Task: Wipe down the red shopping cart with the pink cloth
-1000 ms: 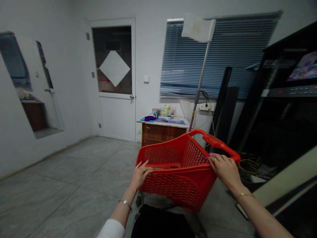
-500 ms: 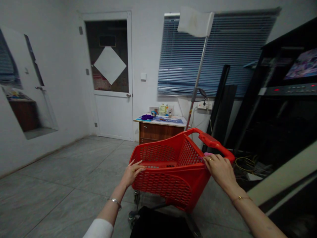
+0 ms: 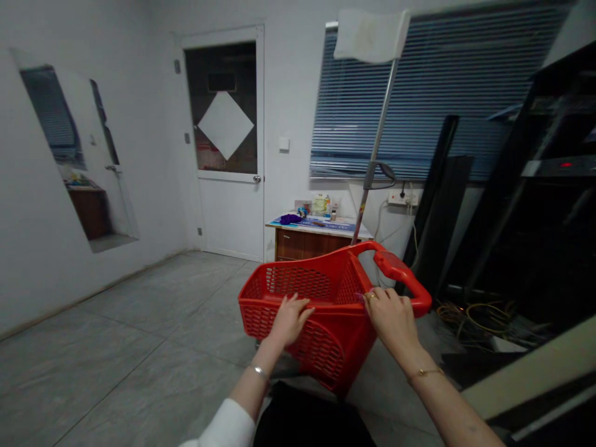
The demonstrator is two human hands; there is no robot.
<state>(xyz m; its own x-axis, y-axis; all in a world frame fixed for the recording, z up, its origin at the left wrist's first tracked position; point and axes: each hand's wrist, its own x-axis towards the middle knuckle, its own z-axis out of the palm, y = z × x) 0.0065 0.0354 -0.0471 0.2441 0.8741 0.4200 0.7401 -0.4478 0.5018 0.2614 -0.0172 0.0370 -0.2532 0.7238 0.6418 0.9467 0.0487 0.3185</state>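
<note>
A red plastic shopping cart (image 3: 321,357) with perforated sides stands in front of me, its handle (image 3: 395,268) toward the right. My left hand (image 3: 291,320) lies over the middle of the cart's near rim, fingers stretched across it. Near the handle's base, my right hand (image 3: 390,313) is closed around the rim's right end. A pink-purple bit shows by its fingertips; I cannot tell if it is nails or an object. The inside floor of the basket is partly visible, and most of the wheels are hidden.
Behind the cart is a wooden cabinet (image 3: 298,244) with bottles and a purple cloth (image 3: 290,219) on top. A pole with a white flag (image 3: 370,37) rises beside it. Cables (image 3: 487,316) and a dark rack stand right; a white door (image 3: 230,214) and wall mirror (image 3: 100,205) are left.
My left hand has moved right along the near rim, from the cart's front corner to its middle. The cart has turned slightly, and the room has shifted right in view.
</note>
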